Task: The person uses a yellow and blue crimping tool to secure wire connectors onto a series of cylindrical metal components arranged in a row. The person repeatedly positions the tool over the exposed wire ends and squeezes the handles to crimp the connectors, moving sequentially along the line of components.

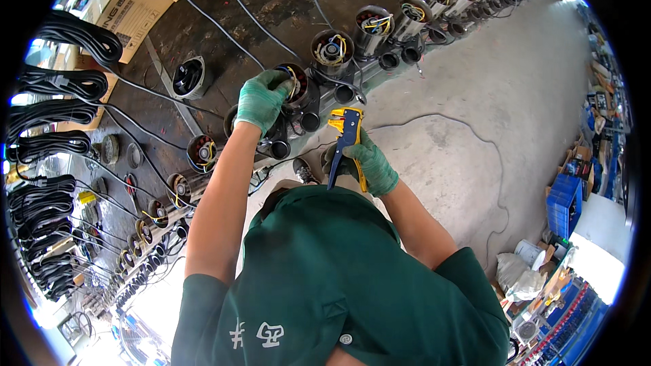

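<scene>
My left hand (261, 99), in a green knit glove, grips the rim of a round electric motor (297, 88) that stands open end up, with yellow and white wires showing inside. My right hand (369, 163), also gloved in green, is shut on a yellow and blue wire stripper (346, 137), its jaws pointing up toward the motor. The stripper's head sits just right of the motor, a short gap away. Black capacitor cylinders (308, 120) hang below the motor.
A long curved row of similar motors (373, 27) runs from lower left to upper right along a rail. Coiled black cables (51, 135) hang at the left. Black cords cross a dark bench (224, 20). Grey concrete floor (488, 115) lies right, with blue crates (565, 203).
</scene>
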